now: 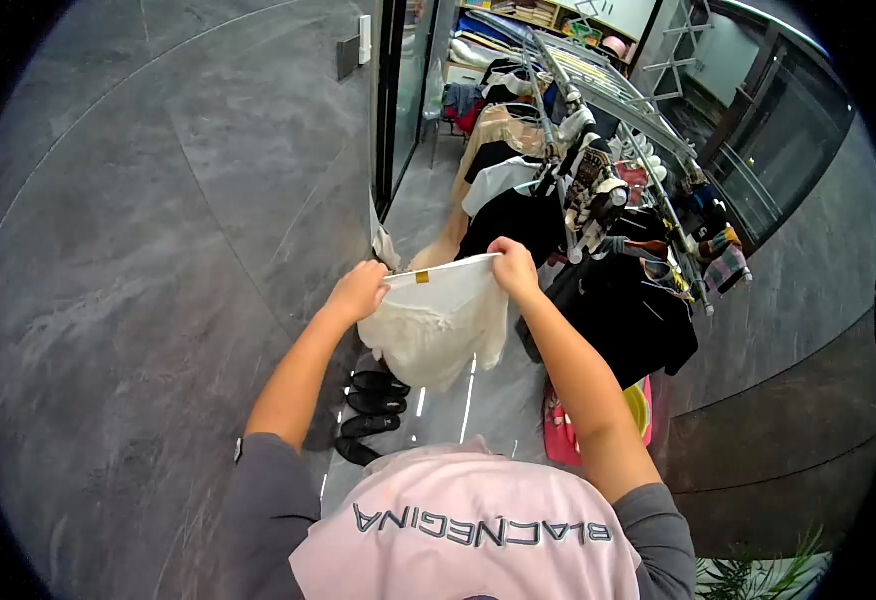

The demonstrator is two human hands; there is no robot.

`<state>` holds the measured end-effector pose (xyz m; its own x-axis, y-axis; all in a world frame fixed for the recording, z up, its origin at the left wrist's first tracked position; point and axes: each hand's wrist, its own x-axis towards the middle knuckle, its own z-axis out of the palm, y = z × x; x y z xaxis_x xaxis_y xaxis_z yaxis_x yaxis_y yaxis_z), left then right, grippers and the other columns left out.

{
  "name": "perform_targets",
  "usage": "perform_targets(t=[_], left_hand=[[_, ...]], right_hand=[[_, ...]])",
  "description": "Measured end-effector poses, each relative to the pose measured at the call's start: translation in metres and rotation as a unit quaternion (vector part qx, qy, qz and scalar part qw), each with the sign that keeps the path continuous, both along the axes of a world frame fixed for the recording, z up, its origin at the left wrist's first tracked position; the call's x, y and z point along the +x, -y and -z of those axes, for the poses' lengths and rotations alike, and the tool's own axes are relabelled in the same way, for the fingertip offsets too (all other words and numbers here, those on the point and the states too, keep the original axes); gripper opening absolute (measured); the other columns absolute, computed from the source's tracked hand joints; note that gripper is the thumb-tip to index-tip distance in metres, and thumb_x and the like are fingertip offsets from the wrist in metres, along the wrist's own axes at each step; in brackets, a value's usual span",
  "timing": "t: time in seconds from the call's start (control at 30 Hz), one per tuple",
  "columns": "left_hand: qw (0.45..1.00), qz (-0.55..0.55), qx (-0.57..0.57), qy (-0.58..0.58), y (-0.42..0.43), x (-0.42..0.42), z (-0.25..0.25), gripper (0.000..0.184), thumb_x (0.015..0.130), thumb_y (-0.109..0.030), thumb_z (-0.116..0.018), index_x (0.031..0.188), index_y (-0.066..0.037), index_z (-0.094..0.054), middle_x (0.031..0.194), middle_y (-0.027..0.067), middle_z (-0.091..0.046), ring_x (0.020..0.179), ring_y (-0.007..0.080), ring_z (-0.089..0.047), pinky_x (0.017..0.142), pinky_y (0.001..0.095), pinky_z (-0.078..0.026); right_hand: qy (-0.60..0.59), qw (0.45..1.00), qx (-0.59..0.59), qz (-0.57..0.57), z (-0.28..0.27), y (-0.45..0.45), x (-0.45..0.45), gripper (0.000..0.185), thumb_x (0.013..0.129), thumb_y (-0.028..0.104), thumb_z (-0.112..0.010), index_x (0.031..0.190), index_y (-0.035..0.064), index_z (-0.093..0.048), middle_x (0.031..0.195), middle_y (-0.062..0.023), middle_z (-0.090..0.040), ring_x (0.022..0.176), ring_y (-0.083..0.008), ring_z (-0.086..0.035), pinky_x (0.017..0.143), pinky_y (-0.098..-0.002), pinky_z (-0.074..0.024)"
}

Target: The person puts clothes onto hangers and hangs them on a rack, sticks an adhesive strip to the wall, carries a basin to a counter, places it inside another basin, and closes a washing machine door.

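Observation:
A white garment (436,325) with a ruffled lower part hangs in front of me, its top edge pulled taut between both hands. A small gold-brown label sits on that edge; whether it is a skirt, shorts or a top I cannot tell. My left hand (358,292) is closed on the left end of the edge. At the other end, slightly higher in the picture, my right hand (514,268) grips the same edge. Just beyond my right hand hangs a black top (511,222) on a drying rack.
The metal drying rack (613,85) carries many clothes and socks. Dark shoes (376,403) stand in a row on the grey floor below the garment. A pink mat (561,440) with a yellow-green basin (638,408) lies to the right. A glass door frame (398,100) rises ahead.

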<state>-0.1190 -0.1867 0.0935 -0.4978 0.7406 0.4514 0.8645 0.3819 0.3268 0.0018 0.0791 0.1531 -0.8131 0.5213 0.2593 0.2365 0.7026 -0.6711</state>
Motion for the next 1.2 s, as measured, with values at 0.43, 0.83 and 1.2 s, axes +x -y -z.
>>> perform_targets(t=[0.43,0.83,1.2], left_hand=[[0.843,0.035,-0.233,0.483,0.0,-0.041,0.068,0.031,0.07,-0.002,-0.046,0.099,-0.004,-0.057,0.084,0.005,-0.059,0.079,0.0192,-0.053,0.072,0.0337,-0.043],[0.96,-0.112,0.226,-0.123,-0.025,0.053,0.009,0.036,0.075,-0.005,-0.046,0.109,-0.005,-0.057,0.115,0.0135,-0.058,0.112,0.0353,-0.05,0.101,0.0434,-0.032],[0.958,-0.142,0.093,0.232,0.042,0.021,0.109,0.04,0.068,0.006,-0.046,0.104,-0.005,-0.059,0.11,0.0132,-0.06,0.108,0.0307,-0.054,0.093,0.0344,-0.04]], right_hand=[[0.224,0.971,0.015,-0.084,0.056,-0.085,0.023,0.022,0.067,0.003,-0.056,0.087,0.0055,-0.064,0.08,-0.0121,-0.064,0.074,-0.0252,-0.061,0.065,-0.0331,-0.0478],[-0.104,0.943,0.268,-0.167,0.055,-0.012,0.069,0.042,0.075,0.001,-0.045,0.115,0.0033,-0.054,0.117,-0.0148,-0.055,0.112,-0.0294,-0.05,0.091,-0.0365,-0.0414],[0.089,0.981,-0.062,-0.158,0.155,0.023,0.059,0.027,0.074,0.003,-0.045,0.096,0.0061,-0.06,0.095,-0.017,-0.062,0.091,-0.034,-0.059,0.078,-0.039,-0.0463]])
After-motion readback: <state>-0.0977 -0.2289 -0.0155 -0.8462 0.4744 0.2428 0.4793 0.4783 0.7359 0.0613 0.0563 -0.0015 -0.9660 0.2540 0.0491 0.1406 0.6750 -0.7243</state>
